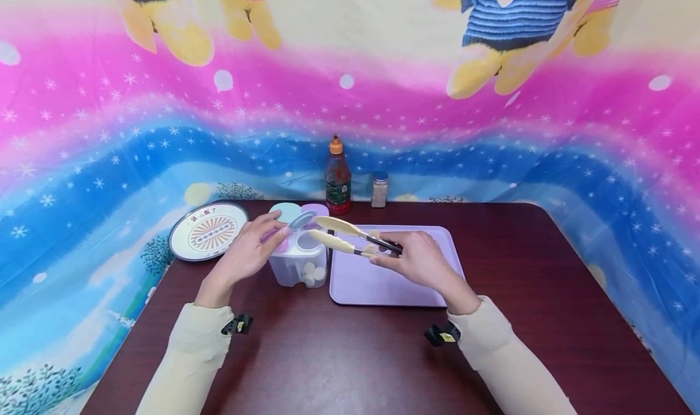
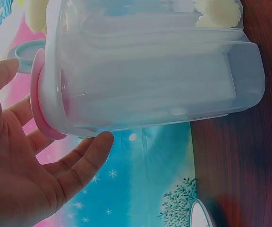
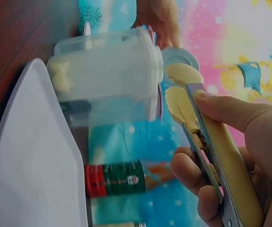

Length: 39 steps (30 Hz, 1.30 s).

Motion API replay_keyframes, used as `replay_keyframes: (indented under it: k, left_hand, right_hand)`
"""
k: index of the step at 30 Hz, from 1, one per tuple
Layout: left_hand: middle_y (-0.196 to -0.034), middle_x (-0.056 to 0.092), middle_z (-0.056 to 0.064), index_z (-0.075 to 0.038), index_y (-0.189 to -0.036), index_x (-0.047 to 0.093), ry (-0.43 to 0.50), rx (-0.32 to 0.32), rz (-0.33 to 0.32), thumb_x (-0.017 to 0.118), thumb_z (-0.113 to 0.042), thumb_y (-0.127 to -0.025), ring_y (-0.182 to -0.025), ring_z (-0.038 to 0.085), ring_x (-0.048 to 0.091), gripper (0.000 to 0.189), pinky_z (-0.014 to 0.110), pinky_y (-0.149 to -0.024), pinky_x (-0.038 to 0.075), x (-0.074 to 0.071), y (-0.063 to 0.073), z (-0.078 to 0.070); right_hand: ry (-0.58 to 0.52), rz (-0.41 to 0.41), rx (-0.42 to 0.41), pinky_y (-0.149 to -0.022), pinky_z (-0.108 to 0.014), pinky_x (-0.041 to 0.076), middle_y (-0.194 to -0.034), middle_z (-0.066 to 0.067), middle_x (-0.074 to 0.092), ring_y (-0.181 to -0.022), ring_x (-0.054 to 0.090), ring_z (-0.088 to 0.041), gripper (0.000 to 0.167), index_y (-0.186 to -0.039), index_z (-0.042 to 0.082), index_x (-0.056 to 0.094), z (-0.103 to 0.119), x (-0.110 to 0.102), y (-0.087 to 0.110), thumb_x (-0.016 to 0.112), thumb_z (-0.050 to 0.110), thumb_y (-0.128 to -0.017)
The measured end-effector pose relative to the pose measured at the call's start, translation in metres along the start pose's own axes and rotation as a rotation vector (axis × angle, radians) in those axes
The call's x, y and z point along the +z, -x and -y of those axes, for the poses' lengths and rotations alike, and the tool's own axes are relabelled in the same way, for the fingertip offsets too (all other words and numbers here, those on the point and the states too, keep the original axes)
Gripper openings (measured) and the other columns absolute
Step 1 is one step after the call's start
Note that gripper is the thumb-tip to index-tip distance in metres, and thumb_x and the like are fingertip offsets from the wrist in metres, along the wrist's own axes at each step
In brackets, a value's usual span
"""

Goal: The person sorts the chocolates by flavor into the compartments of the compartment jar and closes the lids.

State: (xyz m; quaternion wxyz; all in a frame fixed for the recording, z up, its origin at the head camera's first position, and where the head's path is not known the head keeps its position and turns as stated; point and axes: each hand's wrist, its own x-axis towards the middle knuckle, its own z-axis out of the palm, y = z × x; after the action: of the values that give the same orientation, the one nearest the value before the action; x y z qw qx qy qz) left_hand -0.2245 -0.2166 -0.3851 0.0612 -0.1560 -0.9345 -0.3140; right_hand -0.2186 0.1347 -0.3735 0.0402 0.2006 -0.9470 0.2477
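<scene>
A clear plastic container (image 1: 285,269) with pastel lids stands left of the tray, one round opening uncovered. Its blue-grey lid (image 1: 302,220) is tilted up, and my left hand (image 1: 246,251) touches it with the thumb, the other fingers extended beside the container. Pale lumpy pieces (image 1: 313,273) lie at the container's bottom. In my right hand (image 1: 421,260) I grip tongs (image 1: 340,225) with cream tips and dark metal arms. Their tips are apart, just above and right of the opening, with nothing between them in the right wrist view (image 3: 182,105).
A lilac tray (image 1: 388,287) lies right of the container. Behind it stand a red sauce bottle (image 1: 338,184) with an orange cap and a small blue-capped jar (image 1: 380,191). A patterned plate (image 1: 208,231) is at the table's left edge. A printed cloth (image 1: 350,105) hangs behind.
</scene>
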Motion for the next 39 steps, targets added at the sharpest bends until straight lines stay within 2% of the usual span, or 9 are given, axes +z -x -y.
replay_keyframes:
  k: [8,24,31,39]
  left_hand:
    - [-0.159,0.039,0.011,-0.01,-0.124,0.067,-0.001,0.004,-0.003,0.045,-0.046,-0.104,-0.148,0.043,0.031,0.046,0.06,-0.12,0.022,-0.001,0.0,0.0]
    - [-0.159,0.04,0.012,-0.01,-0.124,0.067,0.006,0.011,-0.004,0.046,-0.044,-0.104,-0.147,0.042,0.032,0.045,0.059,-0.12,0.022,-0.001,0.0,0.001]
    - [-0.158,0.041,0.014,-0.009,-0.123,0.068,0.01,0.02,-0.007,0.046,-0.043,-0.104,-0.147,0.043,0.032,0.044,0.059,-0.12,0.021,-0.001,0.0,0.002]
    - [-0.158,0.041,0.014,-0.01,-0.123,0.068,0.012,0.017,-0.004,0.046,-0.043,-0.104,-0.146,0.043,0.033,0.044,0.059,-0.119,0.022,-0.001,0.0,0.002]
  right_hand:
    - [0.052,-0.062,0.013,-0.054,-0.029,0.036,-0.073,0.01,0.067,-0.064,0.049,-0.012,0.055,-0.128,0.026,0.07,-0.029,-0.006,0.01,0.08,0.049,-0.079]
    - [0.157,-0.01,0.143,-0.049,-0.03,0.031,-0.067,0.001,0.06,-0.062,0.045,-0.017,0.061,-0.131,0.019,0.067,-0.087,-0.012,0.034,0.08,0.048,-0.079]
    - [0.202,-0.006,0.166,-0.051,-0.03,0.033,-0.09,-0.009,0.074,-0.069,0.052,-0.018,0.063,-0.13,0.015,0.069,-0.104,-0.012,0.046,0.08,0.05,-0.078]
    - [0.209,0.053,0.208,-0.056,-0.03,0.035,-0.097,-0.011,0.072,-0.075,0.054,-0.019,0.065,-0.132,0.014,0.067,-0.115,-0.01,0.055,0.079,0.051,-0.079]
